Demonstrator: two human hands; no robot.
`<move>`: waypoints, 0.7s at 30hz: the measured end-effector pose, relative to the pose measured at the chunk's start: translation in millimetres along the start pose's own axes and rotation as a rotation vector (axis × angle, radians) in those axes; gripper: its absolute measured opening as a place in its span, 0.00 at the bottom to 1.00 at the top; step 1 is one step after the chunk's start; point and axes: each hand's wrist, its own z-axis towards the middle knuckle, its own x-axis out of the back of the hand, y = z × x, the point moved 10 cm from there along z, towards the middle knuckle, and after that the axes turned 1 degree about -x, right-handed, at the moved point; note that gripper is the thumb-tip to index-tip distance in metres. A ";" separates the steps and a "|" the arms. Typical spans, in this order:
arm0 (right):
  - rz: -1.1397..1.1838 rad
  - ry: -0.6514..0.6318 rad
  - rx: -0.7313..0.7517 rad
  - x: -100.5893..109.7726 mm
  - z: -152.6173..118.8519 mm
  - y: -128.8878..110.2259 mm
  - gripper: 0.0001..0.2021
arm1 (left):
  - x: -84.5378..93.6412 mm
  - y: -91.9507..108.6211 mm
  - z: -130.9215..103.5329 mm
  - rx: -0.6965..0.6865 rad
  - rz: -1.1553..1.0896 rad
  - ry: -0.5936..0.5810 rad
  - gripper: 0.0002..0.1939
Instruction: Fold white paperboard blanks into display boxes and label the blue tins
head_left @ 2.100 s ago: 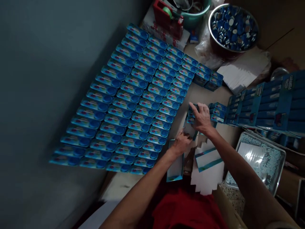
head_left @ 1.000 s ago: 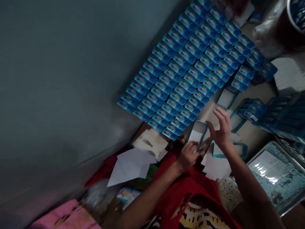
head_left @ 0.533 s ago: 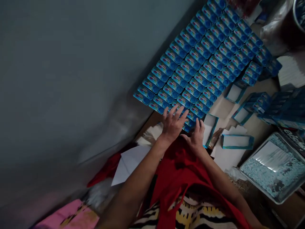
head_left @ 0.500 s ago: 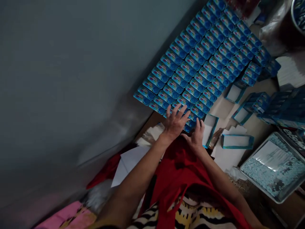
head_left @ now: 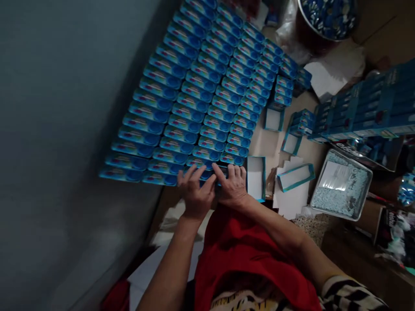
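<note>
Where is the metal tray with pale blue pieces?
In the head view, the tray lies on the right, beside white cardboard, below the blue stack.

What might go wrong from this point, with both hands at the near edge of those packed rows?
The left hand and right hand press close together at the blue packs, so fingers might nudge the tight rows askew. The open tray sits right beside the right hand, and a sleeve or wrist could knock it.

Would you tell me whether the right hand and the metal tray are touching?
Apart: in the head view, an open box and white card lie between the right hand and the tray.
</note>
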 end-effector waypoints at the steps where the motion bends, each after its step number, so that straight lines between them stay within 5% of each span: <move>1: 0.028 -0.003 0.041 8.5 -3.8 0.0 0.45 | 12.4 3.1 -3.6 0.025 0.002 0.044 0.07; 4: 0.150 0.031 0.171 53.0 -34.2 8.0 0.50 | 51.3 25.9 -29.1 0.082 0.007 0.188 0.12; 6: 0.200 0.105 0.195 92.8 -59.6 30.5 0.52 | 59.5 46.9 -47.4 0.136 -0.025 0.222 0.14; 8: 0.145 0.263 0.126 134.3 -78.6 73.8 0.52 | 42.0 71.6 -55.1 0.164 -0.100 0.159 0.14; 11: -0.070 0.517 -0.027 175.5 -89.4 158.6 0.49 | -17.2 120.4 -44.7 0.019 -0.196 -0.043 0.13; 13: -0.193 0.601 -0.079 179.5 -82.7 212.8 0.46 | -55.8 142.9 -34.3 -0.078 -0.178 -0.128 0.12; 15: -0.265 0.613 -0.066 168.0 -69.3 255.0 0.41 | -83.3 143.2 -27.5 -0.049 -0.108 -0.147 0.12; 21: -0.242 0.387 -0.094 110.6 -39.1 309.6 0.29 | -106.8 74.7 -60.5 0.439 0.061 -0.108 0.27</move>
